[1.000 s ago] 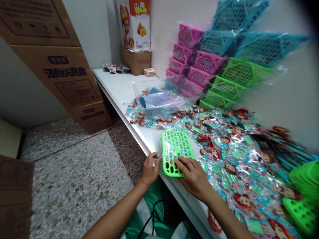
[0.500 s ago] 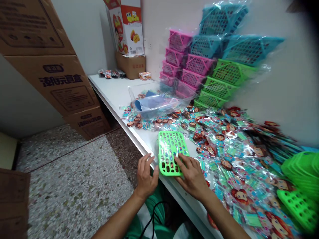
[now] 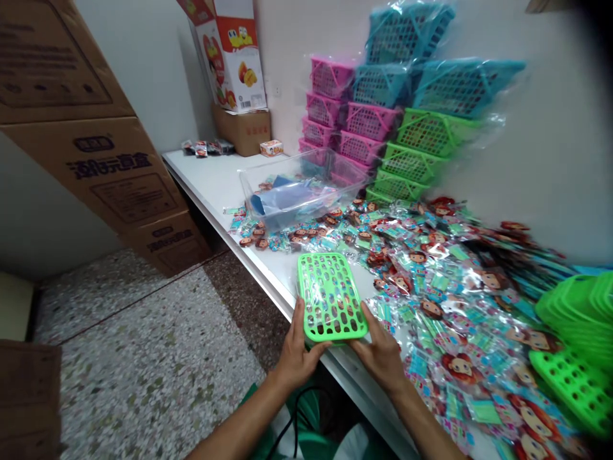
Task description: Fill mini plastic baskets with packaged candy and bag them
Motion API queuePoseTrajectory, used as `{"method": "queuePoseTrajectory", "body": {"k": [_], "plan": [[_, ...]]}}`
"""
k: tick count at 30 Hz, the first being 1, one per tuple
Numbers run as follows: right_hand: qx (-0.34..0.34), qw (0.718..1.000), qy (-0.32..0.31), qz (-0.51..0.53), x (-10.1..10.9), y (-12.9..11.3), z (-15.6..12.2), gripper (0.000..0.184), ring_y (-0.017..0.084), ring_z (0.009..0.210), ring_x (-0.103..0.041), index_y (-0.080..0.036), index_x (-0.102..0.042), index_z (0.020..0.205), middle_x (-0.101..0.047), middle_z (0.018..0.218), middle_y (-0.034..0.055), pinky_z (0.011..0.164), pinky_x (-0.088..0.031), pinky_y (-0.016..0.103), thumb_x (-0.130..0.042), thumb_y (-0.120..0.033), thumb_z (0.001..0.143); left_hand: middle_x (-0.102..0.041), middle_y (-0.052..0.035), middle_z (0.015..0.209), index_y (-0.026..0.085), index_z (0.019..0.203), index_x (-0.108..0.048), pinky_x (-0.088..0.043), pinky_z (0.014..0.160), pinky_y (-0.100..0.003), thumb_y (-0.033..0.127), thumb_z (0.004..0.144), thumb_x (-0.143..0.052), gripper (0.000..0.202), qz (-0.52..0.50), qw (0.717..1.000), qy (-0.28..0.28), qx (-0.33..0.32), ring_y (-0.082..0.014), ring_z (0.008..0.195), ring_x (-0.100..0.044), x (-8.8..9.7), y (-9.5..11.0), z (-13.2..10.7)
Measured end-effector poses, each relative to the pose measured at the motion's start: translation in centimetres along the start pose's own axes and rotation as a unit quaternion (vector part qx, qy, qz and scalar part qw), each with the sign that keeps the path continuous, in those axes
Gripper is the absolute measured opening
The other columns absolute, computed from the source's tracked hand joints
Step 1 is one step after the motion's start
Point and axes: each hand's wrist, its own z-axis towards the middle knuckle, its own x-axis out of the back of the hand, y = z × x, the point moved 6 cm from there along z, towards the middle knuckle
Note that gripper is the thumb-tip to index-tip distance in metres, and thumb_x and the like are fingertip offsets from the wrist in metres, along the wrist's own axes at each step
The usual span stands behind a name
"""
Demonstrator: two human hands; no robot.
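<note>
A green plastic basket (image 3: 330,297), its slotted face upward and covered in shiny clear film, sits at the table's front edge. My left hand (image 3: 297,351) grips its near left corner, fingers along the side and thumb at the front edge. At the near right corner, my right hand (image 3: 380,354) holds it the same way. Small printed items show dimly through the slots. To the right spreads a heap of clear packets (image 3: 431,306) with cartoon-girl cards and pale green pieces.
Wrapped pink baskets (image 3: 368,120), green baskets (image 3: 414,163) and blue baskets (image 3: 407,35) are stacked against the wall. Before them stands a clear plastic tub (image 3: 287,217). Nested green baskets (image 3: 582,313) lie far right. Cardboard cartons (image 3: 115,169) rise on the left, beyond the table edge.
My left hand has closed on the basket's left corner. My right hand has moved from its top face to the right corner. The view has shifted slightly.
</note>
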Motion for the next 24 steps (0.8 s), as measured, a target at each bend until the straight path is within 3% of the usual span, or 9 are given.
{"method": "queuePoseTrajectory", "body": {"k": [3,6,8,11,14,16,19,24], "plan": [[0.016,0.999,0.023,-0.016,0.2,-0.4,-1.1,0.07,0.027,0.111,-0.059,-0.017,-0.025,0.144,-0.056,0.127,0.0156,0.088,-0.052,0.039,-0.058,-0.035,0.085,-0.024,-0.015,0.151,0.025,0.141,-0.027,-0.035,0.107,-0.045,0.029,0.081,-0.062,0.07,0.022,0.999,0.03,-0.024,-0.0271,0.136,-0.031,0.3,0.2,-1.0],[0.005,0.999,0.044,-0.012,0.3,-0.9,-1.5,0.066,0.027,0.112,-0.057,-0.018,-0.03,0.14,-0.057,0.125,0.016,0.091,-0.05,0.043,-0.059,-0.038,0.084,-0.035,-0.013,0.146,0.027,0.136,-0.037,-0.04,0.103,-0.043,0.025,0.082,-0.061,0.059,0.036,0.998,0.05,-0.032,-0.0257,0.131,-0.04,0.7,0.5,-1.3],[-0.028,0.997,0.068,0.002,0.4,-1.2,-1.5,0.064,0.028,0.112,-0.056,-0.019,-0.034,0.137,-0.057,0.123,0.0153,0.091,-0.049,0.045,-0.06,-0.04,0.082,-0.041,-0.0121,0.143,0.028,0.135,-0.039,-0.041,0.103,-0.042,0.024,0.082,-0.06,0.057,0.045,0.997,0.06,-0.021,-0.0252,0.13,-0.041,1.0,0.8,-1.3],[-0.093,0.991,0.089,0.031,0.2,-1.1,-1.5,0.061,0.027,0.108,-0.057,-0.02,-0.04,0.132,-0.057,0.119,0.0133,0.089,-0.05,0.044,-0.062,-0.042,0.08,-0.039,-0.0097,0.144,0.03,0.134,-0.042,-0.041,0.103,-0.042,0.022,0.085,-0.055,0.051,0.057,0.997,0.055,-0.006,-0.0245,0.132,-0.038,1.2,1.2,-1.1],[-0.122,0.987,0.058,0.088,-0.2,-0.6,-1.7,0.062,0.021,0.093,-0.062,-0.02,-0.035,0.135,-0.06,0.116,0.0112,0.081,-0.053,0.038,-0.06,-0.039,0.081,-0.032,-0.0082,0.149,0.031,0.138,-0.038,-0.04,0.104,-0.041,0.021,0.086,-0.052,0.054,0.068,0.996,0.056,0.005,-0.0246,0.133,-0.035,1.3,1.0,-1.2],[-0.131,0.984,0.038,0.115,-0.2,-0.2,-2.0,0.062,0.017,0.077,-0.063,-0.021,-0.031,0.139,-0.063,0.111,0.0094,0.072,-0.054,0.033,-0.055,-0.037,0.085,-0.031,-0.0105,0.149,0.029,0.143,-0.027,-0.039,0.104,-0.044,0.023,0.084,-0.056,0.066,0.076,0.992,0.092,0.029,-0.0262,0.134,-0.035,1.7,0.4,-1.4],[-0.101,0.992,0.011,0.073,0.1,-0.4,-2.3,0.047,0.016,0.069,-0.061,-0.019,-0.041,0.134,-0.067,0.102,0.0084,0.068,-0.052,0.031,-0.048,-0.033,0.09,-0.041,-0.0126,0.143,0.025,0.145,-0.019,-0.042,0.101,-0.045,0.027,0.081,-0.061,0.076,0.079,0.988,0.116,0.067,-0.0272,0.129,-0.043,2.0,-0.2,-1.6],[-0.042,0.996,0.068,-0.038,1.1,-1.8,-2.5,0.037,0.019,0.076,-0.065,-0.014,-0.054,0.124,-0.07,0.092,0.0095,0.068,-0.048,0.03,-0.047,-0.03,0.092,-0.065,-0.0091,0.116,0.024,0.137,-0.037,-0.054,0.08,-0.036,0.03,0.08,-0.062,0.063,0.098,0.986,0.098,0.09,-0.0239,0.098,-0.066,1.9,0.1,-1.5]]}}
